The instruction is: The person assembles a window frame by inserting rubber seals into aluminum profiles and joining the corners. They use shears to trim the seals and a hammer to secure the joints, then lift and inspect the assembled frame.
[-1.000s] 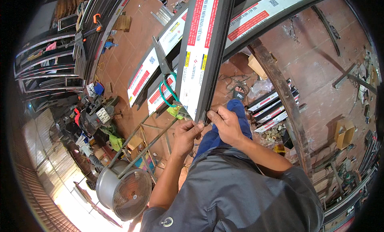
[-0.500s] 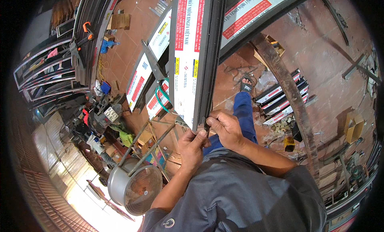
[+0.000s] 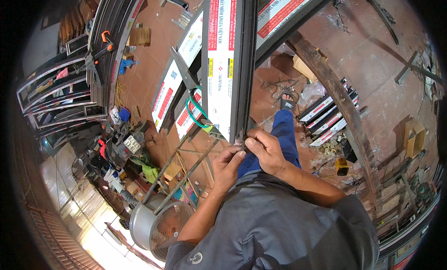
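Note:
A long aluminium profile (image 3: 220, 93), dark along its right side and covered with white and red film, runs toward me and ends in a slanted cut. Just below that tip, my left hand (image 3: 226, 165) is closed, thumb pressed against the fingertips. Beside it, my right hand (image 3: 266, 153) pinches with thumb and forefinger. A thin dark strip (image 3: 242, 145) at the profile's end sits between the fingers of both hands; its far part is hard to make out. Left of the profile lies a dark, pointed, blade-like piece (image 3: 185, 73) with a teal loop (image 3: 194, 118).
More film-covered profiles (image 3: 284, 11) lie crosswise beyond. A rusty curved beam (image 3: 335, 93) passes on the right, near short profile pieces (image 3: 333, 118) on the floor. A large fan (image 3: 160, 228) stands at lower left. An orange-tipped clamp (image 3: 97, 56) grips dark profiles at left.
The view has shifted slightly. Both hands stay close together at the profile's end; the left thumb now lies lower against its fingers, slightly off the profile's tip.

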The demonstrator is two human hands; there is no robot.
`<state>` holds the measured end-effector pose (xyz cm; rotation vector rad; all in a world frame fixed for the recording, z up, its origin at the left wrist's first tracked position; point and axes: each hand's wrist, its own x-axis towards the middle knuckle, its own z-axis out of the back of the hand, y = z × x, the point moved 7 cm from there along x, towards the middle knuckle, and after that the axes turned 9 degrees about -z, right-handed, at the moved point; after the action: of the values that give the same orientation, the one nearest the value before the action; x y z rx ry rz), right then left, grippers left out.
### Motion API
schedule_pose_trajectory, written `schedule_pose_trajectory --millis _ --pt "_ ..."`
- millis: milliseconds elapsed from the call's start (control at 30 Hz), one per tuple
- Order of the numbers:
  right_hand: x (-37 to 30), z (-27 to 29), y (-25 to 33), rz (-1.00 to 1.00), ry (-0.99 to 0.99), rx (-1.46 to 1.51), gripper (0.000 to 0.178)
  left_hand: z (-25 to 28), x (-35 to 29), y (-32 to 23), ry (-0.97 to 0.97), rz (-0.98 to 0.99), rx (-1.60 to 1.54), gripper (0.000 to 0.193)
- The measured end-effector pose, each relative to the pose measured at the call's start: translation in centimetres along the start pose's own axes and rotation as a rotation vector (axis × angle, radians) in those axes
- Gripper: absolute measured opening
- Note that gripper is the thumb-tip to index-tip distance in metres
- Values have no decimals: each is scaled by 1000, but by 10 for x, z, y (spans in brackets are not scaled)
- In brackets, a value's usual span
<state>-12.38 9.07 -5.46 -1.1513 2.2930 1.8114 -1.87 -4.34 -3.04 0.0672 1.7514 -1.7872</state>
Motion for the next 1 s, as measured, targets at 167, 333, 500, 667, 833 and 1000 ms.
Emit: schedule_pose_trajectory --millis 167,333,500,667,833,1000 --pt "-9 -15 7 41 -146 -104 29 0 16 -19 135 -110 165 15" --pt "-15 -21 -8 -68 -311 -80 25 4 22 -110 486 -349 775 31" --pt "-29 -32 -23 -12 -486 344 19 34 70 -191 224 -643 742 42" --pt "-40 -31 -38 55 -592 129 17 -34 160 -230 79 -918 932 97" --pt "-39 -39 -32 52 -576 277 15 -60 190 -216 106 -611 1026 111" --pt "-29 -36 -22 94 -594 445 20 -68 188 -213 46 -575 945 106"
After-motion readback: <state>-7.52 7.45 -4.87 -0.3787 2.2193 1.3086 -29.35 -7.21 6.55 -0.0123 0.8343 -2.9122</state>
